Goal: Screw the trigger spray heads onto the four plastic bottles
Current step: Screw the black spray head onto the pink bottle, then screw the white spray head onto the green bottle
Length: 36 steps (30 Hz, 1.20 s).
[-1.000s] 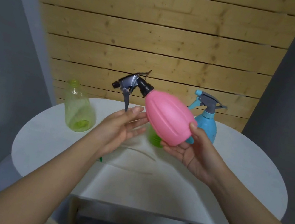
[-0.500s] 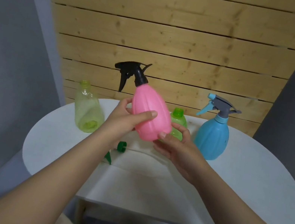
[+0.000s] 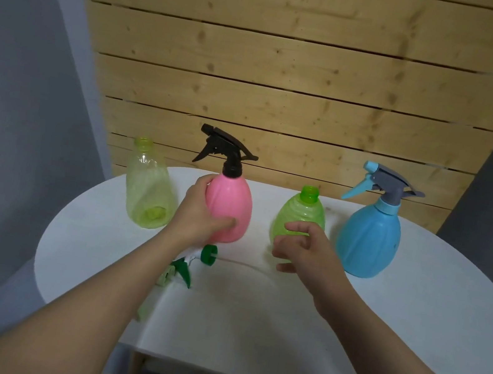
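The pink bottle with a black trigger head stands upright on the white table; my left hand grips its side. My right hand hovers with loosely curled fingers in front of the capless green bottle, holding nothing. At the left stands a pale yellow-green bottle, also with no head. The blue bottle at the right carries a grey and blue head. A loose green spray head with its tube lies on the table under my left forearm.
A wooden slat wall rises behind the table, with grey walls on both sides. A pale green piece shows beside my left forearm. The table's near edge lies below my arms.
The pink bottle went from tilted in the air, in both hands, to upright on the table. My right hand let go and moved right toward the green bottle.
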### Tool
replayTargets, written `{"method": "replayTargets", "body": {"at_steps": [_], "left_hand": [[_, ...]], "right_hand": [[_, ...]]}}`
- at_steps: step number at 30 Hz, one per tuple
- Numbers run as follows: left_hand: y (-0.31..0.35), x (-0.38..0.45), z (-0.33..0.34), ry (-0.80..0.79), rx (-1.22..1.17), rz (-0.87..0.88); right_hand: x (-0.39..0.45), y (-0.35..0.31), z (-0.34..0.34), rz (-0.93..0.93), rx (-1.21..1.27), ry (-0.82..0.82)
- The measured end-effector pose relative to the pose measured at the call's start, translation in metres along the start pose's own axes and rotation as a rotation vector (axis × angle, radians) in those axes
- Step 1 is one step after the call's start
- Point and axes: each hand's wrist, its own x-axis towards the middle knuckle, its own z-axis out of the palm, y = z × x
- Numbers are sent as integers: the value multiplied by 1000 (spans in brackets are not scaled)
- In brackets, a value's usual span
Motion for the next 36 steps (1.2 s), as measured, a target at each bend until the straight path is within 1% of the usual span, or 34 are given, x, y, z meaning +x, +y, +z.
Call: {"method": "replayTargets", "body": {"at_steps": [5,10,13,15,18,21,23,25,28,32,36], "left_hand": [[-6,-2,1,-33,-1,-6],[-8,-7,0,-48,-5,0],[-4,-11,-2,-70,31,-63],[-3,-15,-6,-90,117,-161],[-4,-22,-17,-165,347,-269],[-8,-32,-24,-261,501,-254],[-9,-34,-25,-276,544,-216],[-10,-35,-25,-286,522,-203],[-11,-35,-26,-295,392,-235],[-8,-36,-29,-257,221,-209],[-2,-39,-31,-202,136,-163]], "right_hand": [[4,2,-2,-26,-61,76],[3,4,-2,-28,-86,87],[2,5,-2,-28,-101,90],[2,5,-3,-37,-120,98],[2,6,-5,-70,-174,119],[2,7,-4,-82,-213,126],[2,8,-3,-83,-225,125],[4,9,-2,-82,-229,123],[6,11,-3,-98,-234,148],[10,16,-6,-234,-320,313],[14,15,-8,-340,-358,451]]}}
